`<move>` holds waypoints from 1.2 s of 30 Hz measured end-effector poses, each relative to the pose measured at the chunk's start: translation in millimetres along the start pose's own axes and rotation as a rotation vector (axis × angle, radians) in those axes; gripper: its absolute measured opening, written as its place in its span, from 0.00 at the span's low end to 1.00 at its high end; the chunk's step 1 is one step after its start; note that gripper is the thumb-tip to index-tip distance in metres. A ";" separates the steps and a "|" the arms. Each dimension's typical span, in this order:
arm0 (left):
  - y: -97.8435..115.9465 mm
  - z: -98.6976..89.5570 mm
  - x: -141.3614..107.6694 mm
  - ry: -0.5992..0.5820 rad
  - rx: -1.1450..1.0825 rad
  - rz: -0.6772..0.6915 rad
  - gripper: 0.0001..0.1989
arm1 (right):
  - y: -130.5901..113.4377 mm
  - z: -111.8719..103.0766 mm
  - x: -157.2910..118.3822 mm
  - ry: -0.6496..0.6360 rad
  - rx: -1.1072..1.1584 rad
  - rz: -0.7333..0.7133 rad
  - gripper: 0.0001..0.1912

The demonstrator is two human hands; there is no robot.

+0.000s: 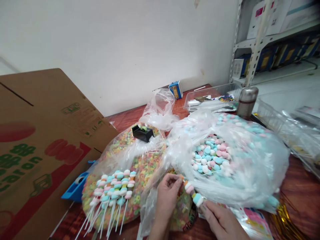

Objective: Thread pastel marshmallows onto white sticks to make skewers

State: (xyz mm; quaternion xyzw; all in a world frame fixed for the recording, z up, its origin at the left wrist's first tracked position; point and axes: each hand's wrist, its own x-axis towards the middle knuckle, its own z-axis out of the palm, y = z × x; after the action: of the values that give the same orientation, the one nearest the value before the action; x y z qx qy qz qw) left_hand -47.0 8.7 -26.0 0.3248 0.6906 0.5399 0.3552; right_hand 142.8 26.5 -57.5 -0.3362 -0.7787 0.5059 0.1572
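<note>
A short white stick threaded with pastel pink, cream and blue marshmallows [192,192] lies between the two hands, low in the view, its long axis slanting from upper left down to lower right. Its upper end sits in the left hand [166,196], thumb and fingertips pressed together in a pinch on it. Its lower end, with a pale blue marshmallow, meets the right hand [222,221]. Those fingers [206,209] are curled in at that end, but whether they grip it cannot be told. The hands are about equally near the middle of the stick.

Directly above and beyond it, touching its far side, bulges a clear plastic bag of loose pink, white and blue marshmallows [212,156]. Under the left hand lies a clear bag of multicoloured cereal rings [175,213]. To the left, on a larger bag of cereal rings [147,170], rests a row of finished marshmallow sticks [112,190]. Beyond it sits a black tape dispenser [142,132]. A brown cardboard carton [42,133] leans in at far left, and a steel vacuum flask [247,101] stands at far right on the red-brown wooden tabletop [300,180].
</note>
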 end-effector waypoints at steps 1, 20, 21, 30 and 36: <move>1.8 2.8 -1.5 -0.018 -0.075 -0.017 0.09 | -0.2 -0.7 -0.1 0.002 -0.012 0.005 0.21; 17.1 25.6 -12.9 0.008 -0.727 -0.292 0.13 | -1.1 -9.1 -2.8 0.191 -0.014 -0.085 0.25; 17.6 25.3 -13.1 0.015 -0.733 -0.300 0.14 | -0.8 -8.9 -3.2 0.190 -0.016 -0.090 0.25; 22.2 22.0 -15.4 0.028 -0.733 -0.309 0.14 | -0.4 -9.5 -3.9 0.184 -0.084 -0.118 0.24; 19.1 11.1 -12.0 0.055 -0.532 -0.229 0.14 | -2.2 -12.0 -7.8 0.196 -0.111 -0.107 0.24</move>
State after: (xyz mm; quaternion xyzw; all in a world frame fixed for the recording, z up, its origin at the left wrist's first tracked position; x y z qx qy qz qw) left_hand -30.0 8.3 -7.5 0.1253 0.5663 0.6670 0.4676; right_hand 154.6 28.7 -49.5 -0.3503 -0.8031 0.4176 0.2406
